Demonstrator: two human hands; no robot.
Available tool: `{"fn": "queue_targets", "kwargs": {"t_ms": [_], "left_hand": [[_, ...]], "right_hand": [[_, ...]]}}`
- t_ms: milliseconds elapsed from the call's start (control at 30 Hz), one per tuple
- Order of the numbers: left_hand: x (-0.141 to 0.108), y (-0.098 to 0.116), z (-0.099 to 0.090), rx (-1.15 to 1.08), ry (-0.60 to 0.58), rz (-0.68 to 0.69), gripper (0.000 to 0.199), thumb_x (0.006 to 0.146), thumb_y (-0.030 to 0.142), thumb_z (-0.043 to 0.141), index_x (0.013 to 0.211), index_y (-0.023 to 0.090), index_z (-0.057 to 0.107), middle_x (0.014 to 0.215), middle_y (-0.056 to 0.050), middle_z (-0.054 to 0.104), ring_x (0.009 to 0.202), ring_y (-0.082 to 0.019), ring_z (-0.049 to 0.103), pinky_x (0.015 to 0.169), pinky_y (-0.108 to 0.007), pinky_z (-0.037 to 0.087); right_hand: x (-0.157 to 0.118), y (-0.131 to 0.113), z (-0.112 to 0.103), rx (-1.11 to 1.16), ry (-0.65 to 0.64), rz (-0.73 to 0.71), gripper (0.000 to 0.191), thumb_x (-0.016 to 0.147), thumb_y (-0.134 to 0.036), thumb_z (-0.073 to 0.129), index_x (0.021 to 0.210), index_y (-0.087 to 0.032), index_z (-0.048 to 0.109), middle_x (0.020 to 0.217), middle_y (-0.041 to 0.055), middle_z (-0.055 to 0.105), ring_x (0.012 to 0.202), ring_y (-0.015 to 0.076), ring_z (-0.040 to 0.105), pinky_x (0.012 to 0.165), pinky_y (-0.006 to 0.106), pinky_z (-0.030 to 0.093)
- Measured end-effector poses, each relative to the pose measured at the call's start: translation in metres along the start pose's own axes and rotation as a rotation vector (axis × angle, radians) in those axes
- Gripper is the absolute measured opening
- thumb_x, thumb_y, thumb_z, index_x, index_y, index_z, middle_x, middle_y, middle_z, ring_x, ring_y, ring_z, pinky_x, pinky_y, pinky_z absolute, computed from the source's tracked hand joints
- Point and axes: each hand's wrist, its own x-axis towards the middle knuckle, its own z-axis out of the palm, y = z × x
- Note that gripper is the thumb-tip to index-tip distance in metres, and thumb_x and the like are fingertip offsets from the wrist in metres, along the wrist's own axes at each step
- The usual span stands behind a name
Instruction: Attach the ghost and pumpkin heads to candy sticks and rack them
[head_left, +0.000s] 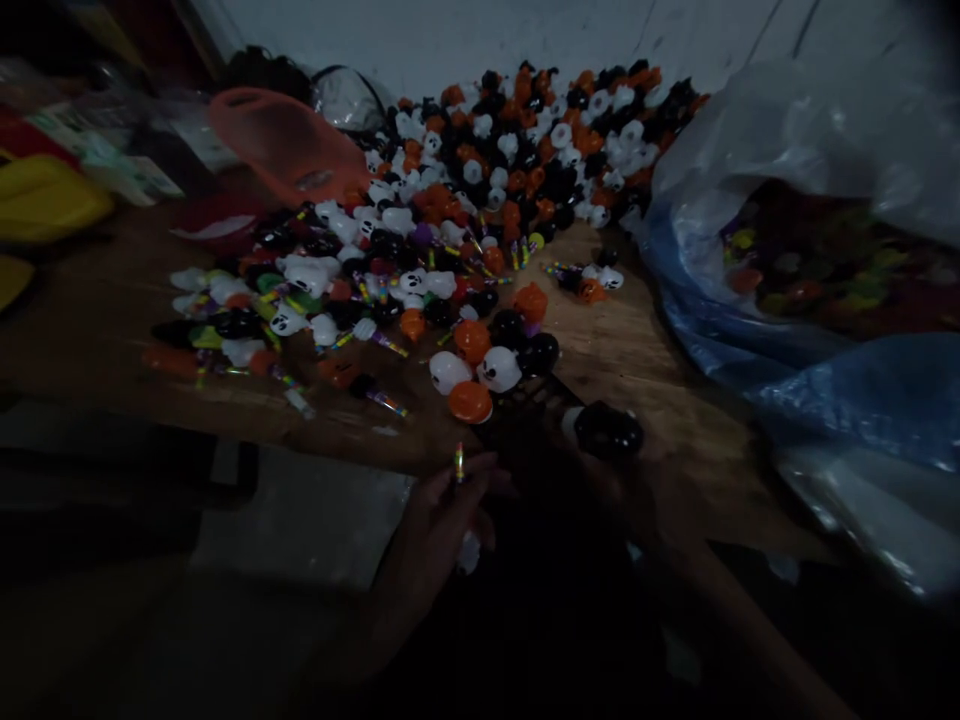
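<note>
My left hand (450, 510) is closed around a small tube (459, 462) with a bright multicoloured band, held upright near the table's front edge. A whitish piece (469, 552) shows beneath its fingers. My right hand (630, 485), dim in shadow, is closed on a black toy head (609, 430); a white piece (571, 424) shows at its left side. Just beyond the hands sit a white ghost head (499, 369), an orange head (470, 402) and several other orange, white and black heads.
Toys with coloured tubes lie across the wooden table (622, 345) at the left. Behind them rises a large pile of heads (517, 150). An orange basket (289, 145) stands back left. A plastic bag (690, 240) of colourful pieces fills the right.
</note>
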Motion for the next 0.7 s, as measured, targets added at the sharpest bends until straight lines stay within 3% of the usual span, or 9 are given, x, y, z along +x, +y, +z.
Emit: {"fn": "queue_targets", "kwargs": {"t_ms": [133,200,300,367,467,600,700], "left_hand": [[-0.002,0.002,0.001,0.071,-0.010,-0.050,0.056,0.085,0.049,0.051,0.127,0.013,0.050,0.052,-0.001,0.058,0.046,-0.010,0.047,0.045,-0.020,0.031],[-0.003,0.002,0.000,0.035,-0.028,-0.058,0.055,0.085,0.049,0.051,0.127,0.014,0.051,0.060,-0.002,0.062,0.044,-0.009,0.045,0.043,-0.021,0.030],[-0.004,-0.002,-0.005,-0.105,-0.073,-0.038,0.048,0.084,0.047,0.053,0.122,0.018,0.052,0.100,-0.009,0.065,0.047,-0.007,0.050,0.042,-0.021,0.032],[-0.004,-0.004,-0.007,-0.156,-0.084,-0.005,0.042,0.085,0.044,0.053,0.117,0.018,0.055,0.110,-0.011,0.062,0.049,-0.006,0.051,0.043,-0.021,0.031],[-0.004,-0.005,-0.010,-0.159,-0.071,0.005,0.034,0.085,0.042,0.053,0.108,0.016,0.058,0.099,-0.009,0.065,0.046,-0.006,0.049,0.044,-0.021,0.030],[-0.004,-0.004,-0.011,-0.171,-0.003,-0.023,0.031,0.081,0.040,0.059,0.101,0.016,0.060,0.083,-0.006,0.065,0.045,-0.008,0.049,0.044,-0.022,0.029],[-0.004,-0.002,-0.012,-0.314,0.009,-0.049,0.032,0.079,0.041,0.061,0.099,0.016,0.063,0.072,-0.005,0.064,0.054,-0.013,0.053,0.048,-0.023,0.034]], "right_hand": [[0.002,-0.005,0.028,-0.027,0.057,-0.052,0.010,0.083,-0.025,0.057,0.076,-0.019,0.060,0.068,0.0014,0.062,0.059,0.0157,0.057,0.052,0.025,0.044],[0.001,-0.002,0.036,-0.017,0.090,-0.055,0.008,0.083,-0.024,0.057,0.080,-0.019,0.061,0.072,0.0017,0.064,0.062,0.0163,0.059,0.055,0.026,0.045],[0.001,0.001,0.037,-0.004,0.129,-0.038,0.010,0.082,-0.027,0.059,0.086,-0.020,0.065,0.080,0.0031,0.067,0.069,0.0186,0.061,0.061,0.028,0.047],[0.002,-0.001,0.034,-0.005,0.093,-0.055,0.012,0.083,-0.027,0.058,0.090,-0.020,0.065,0.085,0.0039,0.068,0.075,0.0199,0.062,0.066,0.029,0.048],[0.005,-0.008,0.030,-0.003,0.061,-0.100,0.014,0.084,-0.023,0.055,0.094,-0.020,0.065,0.090,0.0040,0.067,0.081,0.0201,0.062,0.071,0.030,0.049],[0.007,-0.014,0.032,0.072,0.088,-0.077,0.011,0.083,-0.019,0.053,0.086,-0.020,0.064,0.078,0.0017,0.066,0.071,0.0172,0.062,0.064,0.026,0.049],[0.004,-0.014,0.036,0.121,0.057,-0.084,0.013,0.081,-0.016,0.053,0.088,-0.020,0.063,0.080,0.0018,0.065,0.070,0.0163,0.061,0.060,0.023,0.048]]}}
